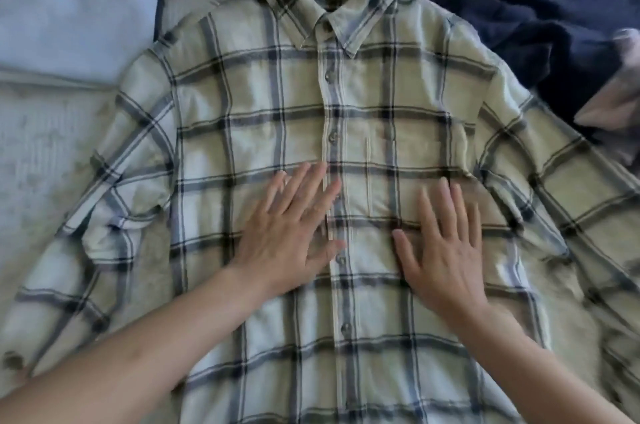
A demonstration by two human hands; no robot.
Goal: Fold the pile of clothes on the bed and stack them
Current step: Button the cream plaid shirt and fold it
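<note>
— Where's the plaid shirt (277,118)?

— Centre of frame, face up, buttoned, on the bed (41,132). My left hand (291,233) and right hand (446,243) press flat on it, grips spread, pinching nothing.

— Handling?

— Soft, light, limp, I judge; I'd take shoulder and hem. Dark clothes (519,18) upper right, white pillow (69,0) upper left

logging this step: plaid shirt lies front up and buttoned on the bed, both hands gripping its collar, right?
Not quite. The head view shows the shirt front up and buttoned on the bed, but the left hand and right hand lie flat and open on its chest, well below the collar.
</note>
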